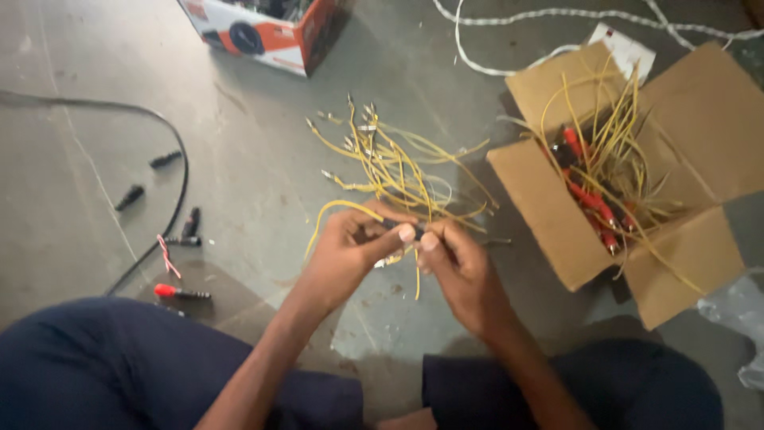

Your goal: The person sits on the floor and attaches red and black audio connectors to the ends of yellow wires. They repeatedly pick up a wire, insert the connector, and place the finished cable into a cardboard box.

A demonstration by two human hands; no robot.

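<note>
My left hand [350,251] and my right hand [460,267] meet over the grey floor, both pinching one yellow wire [342,207] with a small dark connector [417,232] between the fingertips. The wire loops out to the left of my left hand and a short end hangs below. Just beyond my hands lies a loose pile of yellow wires [390,155] with metal tips. To the right, an open cardboard box [557,215] holds more yellow wires and red plugs [593,199].
A black cable [177,159] curves across the floor at left, with black plugs [131,197] and a red-handled tool [179,292] beside it. A printed carton [263,32] stands at the top, a white cord [557,16] at top right. My dark-trousered knees fill the bottom.
</note>
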